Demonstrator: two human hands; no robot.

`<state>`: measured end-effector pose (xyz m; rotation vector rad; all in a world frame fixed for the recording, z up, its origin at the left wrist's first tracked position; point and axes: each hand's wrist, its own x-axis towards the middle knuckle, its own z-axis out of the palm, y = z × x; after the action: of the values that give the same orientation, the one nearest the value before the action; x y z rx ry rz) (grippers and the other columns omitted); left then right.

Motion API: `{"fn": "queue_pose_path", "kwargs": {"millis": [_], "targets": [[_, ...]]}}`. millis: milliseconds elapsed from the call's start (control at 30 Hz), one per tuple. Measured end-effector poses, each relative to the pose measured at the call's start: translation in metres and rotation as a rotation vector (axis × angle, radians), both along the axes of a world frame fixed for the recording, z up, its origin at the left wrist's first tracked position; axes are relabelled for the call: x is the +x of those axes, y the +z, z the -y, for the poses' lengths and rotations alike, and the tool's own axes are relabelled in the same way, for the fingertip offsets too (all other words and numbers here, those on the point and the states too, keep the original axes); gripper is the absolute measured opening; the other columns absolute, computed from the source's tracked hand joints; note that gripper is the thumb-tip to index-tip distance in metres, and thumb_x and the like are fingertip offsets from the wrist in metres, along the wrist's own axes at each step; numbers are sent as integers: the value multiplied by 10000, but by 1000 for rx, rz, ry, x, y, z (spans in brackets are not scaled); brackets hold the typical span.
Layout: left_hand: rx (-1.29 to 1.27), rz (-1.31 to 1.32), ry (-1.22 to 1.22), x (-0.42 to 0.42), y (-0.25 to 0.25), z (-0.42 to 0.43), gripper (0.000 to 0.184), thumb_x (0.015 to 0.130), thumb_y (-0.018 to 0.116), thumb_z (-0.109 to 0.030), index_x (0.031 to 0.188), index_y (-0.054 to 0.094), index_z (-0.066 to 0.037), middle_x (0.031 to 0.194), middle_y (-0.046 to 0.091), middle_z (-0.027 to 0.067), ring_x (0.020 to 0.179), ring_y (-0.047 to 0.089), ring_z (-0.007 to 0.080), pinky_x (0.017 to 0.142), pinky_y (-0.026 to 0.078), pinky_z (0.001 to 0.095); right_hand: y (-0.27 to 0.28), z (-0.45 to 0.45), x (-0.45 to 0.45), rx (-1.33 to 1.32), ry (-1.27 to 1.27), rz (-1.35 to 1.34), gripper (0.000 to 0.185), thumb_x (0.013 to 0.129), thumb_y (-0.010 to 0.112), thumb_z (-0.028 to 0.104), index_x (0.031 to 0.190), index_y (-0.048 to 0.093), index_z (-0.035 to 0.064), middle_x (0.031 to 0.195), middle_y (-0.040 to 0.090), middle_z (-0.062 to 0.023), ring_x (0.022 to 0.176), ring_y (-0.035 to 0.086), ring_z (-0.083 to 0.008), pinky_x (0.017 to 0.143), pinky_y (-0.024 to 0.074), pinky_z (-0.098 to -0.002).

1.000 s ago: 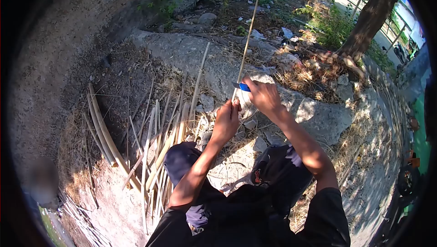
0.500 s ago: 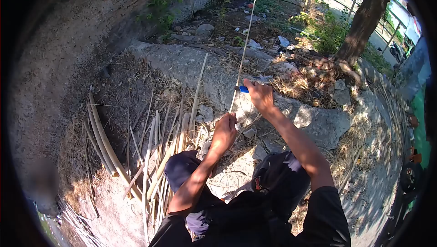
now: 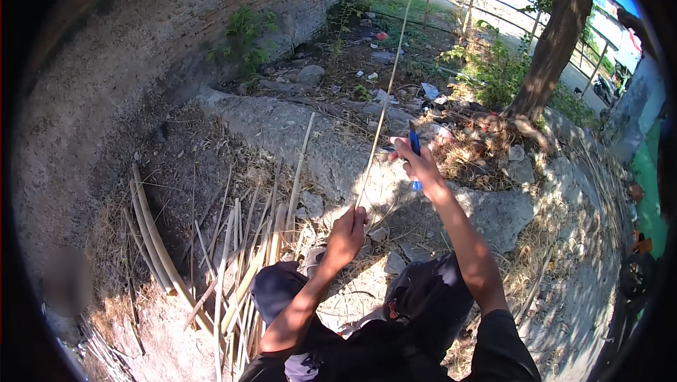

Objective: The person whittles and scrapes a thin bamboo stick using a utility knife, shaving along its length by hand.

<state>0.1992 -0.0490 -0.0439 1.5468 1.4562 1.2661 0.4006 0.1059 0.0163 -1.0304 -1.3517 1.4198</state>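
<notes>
My left hand [image 3: 346, 235] is closed round the lower end of a long, thin bamboo strip [image 3: 383, 114]. The strip slants up and away from me, its far tip in the air above the littered ground. In my right hand [image 3: 421, 164] is a blue-handled knife [image 3: 415, 144], its short dark blade pointing up. The knife is to the right of the strip and apart from it. Part of the handle is hidden behind my fingers, and its blue end shows below them.
Several cut bamboo pieces [image 3: 156, 230] lie and lean at my left. A long rock ledge [image 3: 264, 125] runs in front of me. Beyond it are litter, dry grass and a tree trunk [image 3: 557, 40]. A rough wall [image 3: 113, 65] stands on the left.
My right hand has moved away from the strip to the right and slightly down, and the knife has turned from sideways to upright. My left hand still holds the strip, slightly lower in view.
</notes>
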Motion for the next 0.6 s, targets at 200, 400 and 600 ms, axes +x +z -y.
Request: {"fn": "queue_pose_path", "kwargs": {"millis": [200,400,600], "targets": [[-97,34,-119,6,13,1,320,1126,495,-290,1022,567,4,749,540,68,694,469,136,649,426,356,9,14,-19,-9,-69,-8,278,966,799,300,1077,780,45,861,770,6,524,398,12,463,289,-236],[-23,84,-71,4,29,-8,350,1109,540,-339,1194,538,1,697,541,66,603,495,160,582,410,375,7,26,-28,122,22,-85,257,964,798,233,1045,760,-8,910,766,-50,780,668,-89,715,522,-268],[-2,215,-134,0,29,-15,355,1141,452,-263,1000,651,-6,637,486,43,566,455,134,550,388,341,7,35,-44,219,173,-4,237,1002,744,226,1079,727,2,868,746,-66,822,692,-128,753,541,-313]]}}
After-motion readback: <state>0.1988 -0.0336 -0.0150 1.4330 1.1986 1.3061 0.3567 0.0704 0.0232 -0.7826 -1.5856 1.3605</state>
